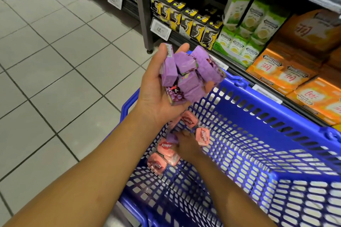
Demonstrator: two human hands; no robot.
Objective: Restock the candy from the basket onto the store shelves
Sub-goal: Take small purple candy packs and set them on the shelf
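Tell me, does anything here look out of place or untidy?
Yes. The purple candy packs lie in a loose, crooked heap on the left hand, some jutting past the fingers, so one might slip. The green boxes on the shelf lean unevenly. The pink packs lie scattered in the blue basket.

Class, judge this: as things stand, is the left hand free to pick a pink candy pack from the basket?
Probably not: the left hand is cupped full of purple candy packs, above the basket.

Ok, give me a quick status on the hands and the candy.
Left hand palm up, cupping purple candy packs. Right hand down in blue basket, reaching a purple pack among pink packs. Nothing blocking the shelf.
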